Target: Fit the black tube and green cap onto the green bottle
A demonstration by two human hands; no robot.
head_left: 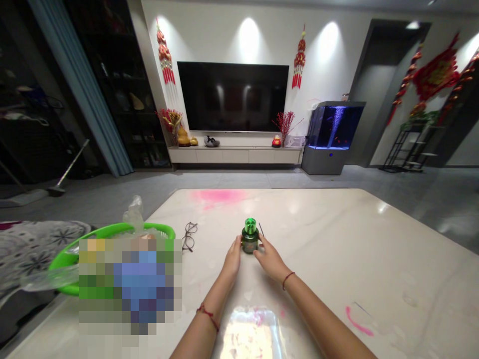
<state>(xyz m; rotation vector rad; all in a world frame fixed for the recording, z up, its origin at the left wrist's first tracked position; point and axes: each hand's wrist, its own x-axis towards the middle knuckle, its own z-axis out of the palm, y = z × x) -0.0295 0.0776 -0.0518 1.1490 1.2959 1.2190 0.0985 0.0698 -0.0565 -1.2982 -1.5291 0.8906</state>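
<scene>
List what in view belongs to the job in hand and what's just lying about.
Job in hand:
Green bottle, between the left hand and right hand
Perhaps the thin dark stick near the right hand; its use is unclear

Just around:
Eyeglasses
Green basket
Television, in the background
Fish tank, also behind

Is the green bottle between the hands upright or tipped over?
Upright: the green bottle has its cap uppermost, its body vertical between left hand and right hand.

Bottle [250, 242]: I see dark green; cap [250, 226] brighter green.
Surface [322, 239]: cream, faint grey veining, pink smears [220, 195].
Basket [59, 263]: bright green.
Bracelets [286, 280]: red.
</scene>
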